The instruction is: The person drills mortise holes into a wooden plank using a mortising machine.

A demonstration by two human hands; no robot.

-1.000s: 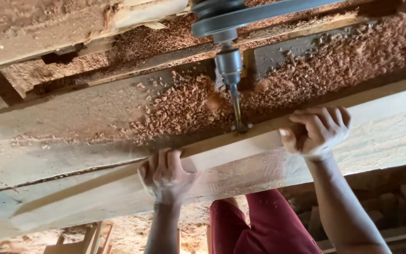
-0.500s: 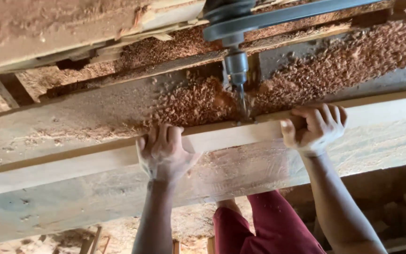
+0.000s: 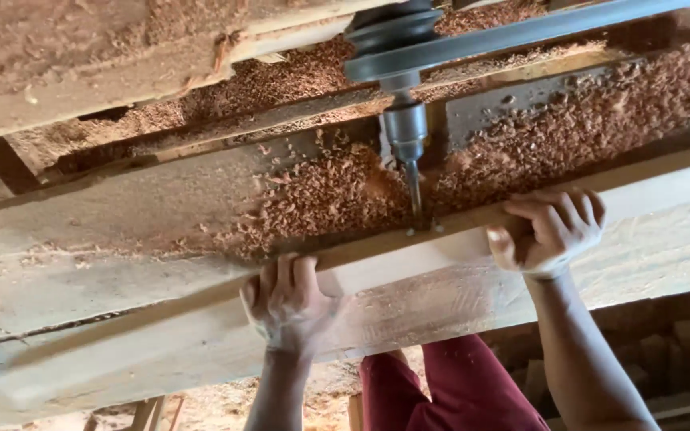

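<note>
A long pale wooden plank (image 3: 409,259) lies across a worn wooden work table (image 3: 105,279). My left hand (image 3: 287,303) grips the plank's near edge left of centre, fingers curled over the top. My right hand (image 3: 549,230) grips the same plank further right. Between the two hands a metal drill bit (image 3: 415,195) in a grey chuck (image 3: 406,132) meets the plank's far edge. A dark belt and pulley (image 3: 409,44) sit above the chuck.
Reddish wood shavings (image 3: 321,195) lie heaped on the machine bed behind the plank and to the right (image 3: 600,120). A rough timber beam (image 3: 97,72) runs along the top left. My dark red trousers (image 3: 457,391) show below the table.
The plank has shifted with both hands holding it, and my left hand now sits a little further right along it. The bit still meets the plank's far edge.
</note>
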